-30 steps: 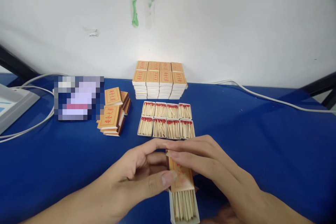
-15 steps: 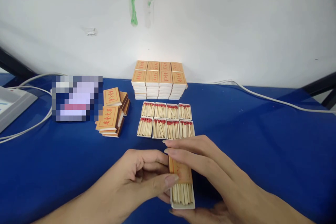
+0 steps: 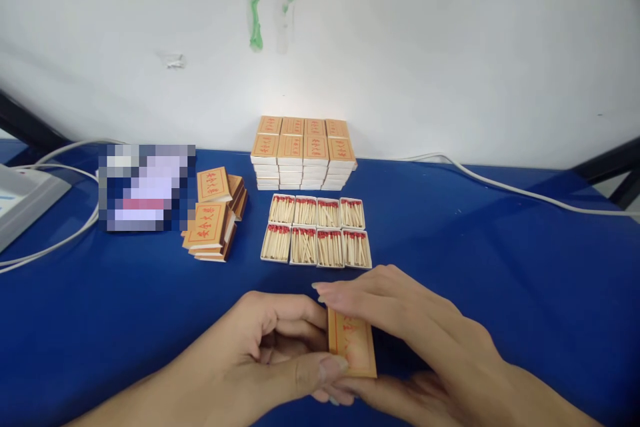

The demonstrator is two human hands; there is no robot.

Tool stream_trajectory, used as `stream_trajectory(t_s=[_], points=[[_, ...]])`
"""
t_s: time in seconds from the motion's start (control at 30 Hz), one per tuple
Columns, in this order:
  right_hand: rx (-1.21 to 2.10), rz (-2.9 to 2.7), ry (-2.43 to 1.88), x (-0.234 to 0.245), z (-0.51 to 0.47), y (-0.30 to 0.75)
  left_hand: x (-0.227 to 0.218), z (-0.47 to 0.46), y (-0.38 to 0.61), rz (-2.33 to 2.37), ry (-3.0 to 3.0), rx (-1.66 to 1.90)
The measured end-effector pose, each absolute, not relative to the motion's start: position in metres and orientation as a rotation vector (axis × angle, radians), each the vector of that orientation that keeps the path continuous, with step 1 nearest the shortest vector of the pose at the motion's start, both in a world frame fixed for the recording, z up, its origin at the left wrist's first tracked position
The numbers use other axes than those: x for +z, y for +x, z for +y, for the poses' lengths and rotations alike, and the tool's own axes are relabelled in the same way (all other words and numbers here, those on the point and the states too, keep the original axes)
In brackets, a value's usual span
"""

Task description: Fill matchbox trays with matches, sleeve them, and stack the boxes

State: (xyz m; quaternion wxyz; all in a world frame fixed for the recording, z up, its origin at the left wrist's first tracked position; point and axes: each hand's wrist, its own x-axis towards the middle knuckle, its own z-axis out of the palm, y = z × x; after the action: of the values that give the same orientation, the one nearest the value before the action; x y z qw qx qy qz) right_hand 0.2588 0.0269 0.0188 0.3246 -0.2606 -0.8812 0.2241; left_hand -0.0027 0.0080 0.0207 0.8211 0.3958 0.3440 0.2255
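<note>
Both my hands hold one orange matchbox (image 3: 353, 343) low over the blue table (image 3: 500, 267). Its tray is fully inside the sleeve and no matches show. My left hand (image 3: 270, 353) grips the box from the left, thumb on its near corner and fingers curled under. My right hand (image 3: 400, 320) covers its far end and right side, fingers laid across the top. Just beyond my hands lie several open trays of red-tipped matches (image 3: 316, 233) in two rows.
A block of stacked closed matchboxes (image 3: 303, 150) stands against the white wall. A loose pile of orange sleeves (image 3: 215, 213) lies to the left, beside a blurred patch. White cables (image 3: 500, 183) run along the table's back. A grey device (image 3: 25, 197) sits at far left.
The tray of matches stuck out toward me a second ago; it has slid fully into the sleeve. Both hands have drawn slightly nearer to me with the box.
</note>
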Motion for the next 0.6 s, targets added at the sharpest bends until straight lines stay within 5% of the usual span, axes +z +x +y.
stream_trajectory(t_s=[0.6], points=[[0.539, -2.222, -0.784, 0.016, 0.032, 0.267, 0.015, 0.01, -0.004, 0.82, 0.778, 0.572]])
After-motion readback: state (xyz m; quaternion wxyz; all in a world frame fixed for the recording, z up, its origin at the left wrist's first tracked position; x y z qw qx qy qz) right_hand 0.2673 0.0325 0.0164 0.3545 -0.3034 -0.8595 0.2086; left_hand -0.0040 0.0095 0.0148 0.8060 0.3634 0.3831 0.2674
